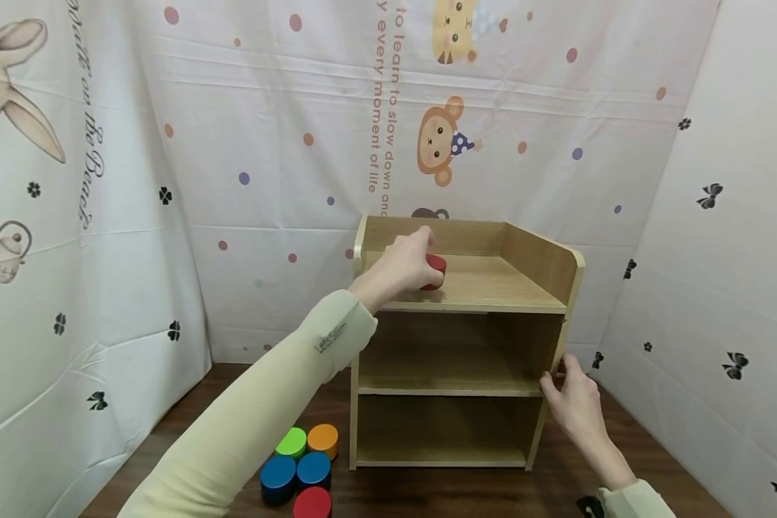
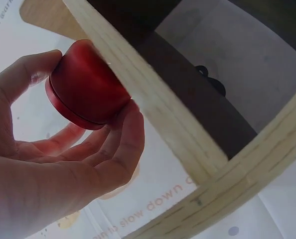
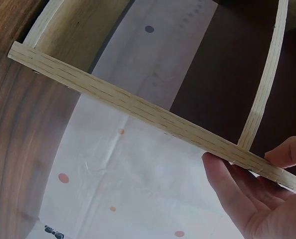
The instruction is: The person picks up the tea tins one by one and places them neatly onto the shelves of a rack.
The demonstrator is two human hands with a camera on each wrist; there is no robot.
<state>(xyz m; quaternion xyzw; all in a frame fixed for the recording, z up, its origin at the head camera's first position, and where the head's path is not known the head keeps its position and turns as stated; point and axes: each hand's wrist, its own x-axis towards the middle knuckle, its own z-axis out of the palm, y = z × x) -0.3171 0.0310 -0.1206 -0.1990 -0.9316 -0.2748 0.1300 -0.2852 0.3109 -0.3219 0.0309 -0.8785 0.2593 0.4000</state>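
My left hand (image 1: 404, 265) grips a small red round tin (image 1: 435, 272) at the top board of a wooden shelf unit (image 1: 473, 280). In the left wrist view, the thumb and curled fingers go round the tin (image 2: 88, 84), close against the board's front edge; whether its base bears on the board cannot be told. My right hand (image 1: 579, 403) holds the unit's right side panel. From the right wrist, that panel's edge (image 3: 123, 102) runs between the thumb and the fingers (image 3: 222, 181), near the middle board.
Left of the unit, on the dark wood surface, stand several round tins: green (image 1: 292, 442), orange (image 1: 323, 440), two blue (image 1: 314, 470) and another red one (image 1: 313, 503). Printed white curtains (image 1: 265, 180) hang behind and at both sides. A black object (image 1: 590, 506) lies near the right sleeve.
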